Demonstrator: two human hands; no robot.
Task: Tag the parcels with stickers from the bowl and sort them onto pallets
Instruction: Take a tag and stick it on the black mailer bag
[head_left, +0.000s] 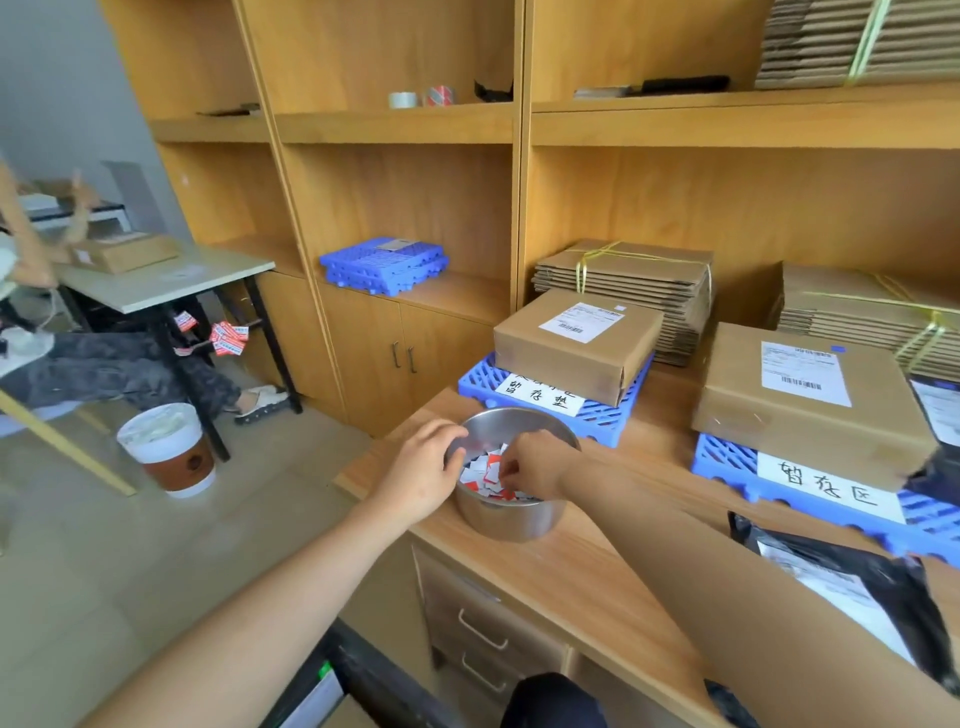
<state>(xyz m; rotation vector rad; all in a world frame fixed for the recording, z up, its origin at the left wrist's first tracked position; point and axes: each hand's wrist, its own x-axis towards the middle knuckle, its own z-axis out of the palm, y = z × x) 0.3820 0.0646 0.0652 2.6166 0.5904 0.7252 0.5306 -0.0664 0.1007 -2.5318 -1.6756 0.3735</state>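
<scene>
Left hand (423, 467) grips the bowl (511, 519) rim on the worktop (597, 566). Right hand (532, 462) pinches a sticker (493, 469) inside.

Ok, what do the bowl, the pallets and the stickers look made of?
The bowl looks metal, likely stainless steel: brushed grey sheen. The pallets look like moulded blue plastic: open lattice, slight gloss. The stickers seem to be paper: thin red-and-white slips.

I see the bowl (511, 519) near the tabletop's (660, 431) left edge, with stickers (485, 475) in it. Just behind it lies the left pallet (602, 421) with the left parcel (571, 348) on it. Further right, the right pallet (727, 462) carries the right parcel (800, 415), and a mailer bag (883, 571) lies before it.
</scene>
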